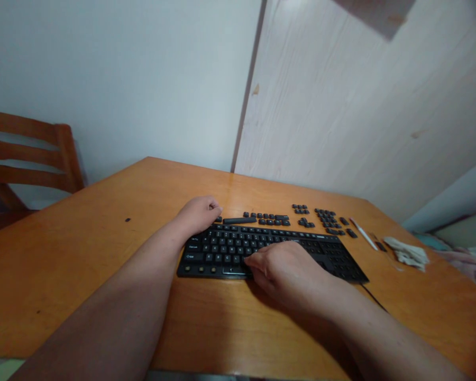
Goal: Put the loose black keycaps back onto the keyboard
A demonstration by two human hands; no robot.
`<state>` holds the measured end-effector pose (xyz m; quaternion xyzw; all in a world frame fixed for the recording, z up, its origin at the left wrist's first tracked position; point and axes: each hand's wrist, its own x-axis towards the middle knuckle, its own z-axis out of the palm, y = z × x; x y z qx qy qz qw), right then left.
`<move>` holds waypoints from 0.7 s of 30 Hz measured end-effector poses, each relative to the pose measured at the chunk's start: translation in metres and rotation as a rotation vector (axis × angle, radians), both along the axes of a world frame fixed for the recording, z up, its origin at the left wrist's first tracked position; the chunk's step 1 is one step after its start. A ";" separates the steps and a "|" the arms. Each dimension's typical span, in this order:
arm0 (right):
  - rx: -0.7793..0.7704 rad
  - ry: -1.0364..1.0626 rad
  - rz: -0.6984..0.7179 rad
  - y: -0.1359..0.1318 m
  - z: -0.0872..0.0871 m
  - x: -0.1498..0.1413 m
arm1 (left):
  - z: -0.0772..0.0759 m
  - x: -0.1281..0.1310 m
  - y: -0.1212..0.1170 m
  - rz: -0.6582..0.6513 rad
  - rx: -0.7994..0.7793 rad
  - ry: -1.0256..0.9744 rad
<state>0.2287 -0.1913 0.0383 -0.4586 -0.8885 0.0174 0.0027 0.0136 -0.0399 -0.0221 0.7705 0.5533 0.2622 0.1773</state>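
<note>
Right grip [281, 269] over keyboard [222, 250], left grip [200, 214] by loose keycaps [281, 217], both curled, contents unclear

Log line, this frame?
left hand: at rear edge of black rectangular keyboard | right hand: over its front rows | small black plastic keycaps: loose behind it

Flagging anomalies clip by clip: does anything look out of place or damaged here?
Yes: loose keycaps lie on the table behind the keyboard, including a long key, instead of sitting on it; its near-left corner shows bare key mounts. A small dark piece lies alone at left. Breakage I can't judge.
</note>
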 end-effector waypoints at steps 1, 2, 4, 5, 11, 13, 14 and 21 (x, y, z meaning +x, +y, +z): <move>0.009 0.004 0.001 0.000 0.000 0.001 | 0.000 0.000 0.000 -0.001 -0.005 -0.011; 0.017 0.006 -0.002 0.000 0.001 0.002 | 0.001 0.000 -0.001 -0.001 -0.010 -0.027; 0.015 0.005 -0.011 -0.001 0.002 0.002 | 0.002 0.000 -0.001 0.004 -0.018 -0.070; 0.010 0.005 -0.012 -0.001 0.002 0.002 | 0.002 -0.001 -0.001 0.011 -0.023 -0.095; -0.006 0.011 0.009 0.000 -0.002 0.002 | -0.001 -0.005 0.001 0.101 -0.104 -0.431; -0.002 0.013 0.009 0.001 -0.002 0.004 | -0.003 -0.006 0.004 0.128 -0.143 -0.583; 0.004 0.016 0.010 0.001 -0.002 0.004 | -0.003 -0.006 0.005 0.140 -0.162 -0.642; -0.015 0.015 0.006 0.002 -0.001 0.006 | 0.000 -0.005 0.006 0.185 -0.224 -0.810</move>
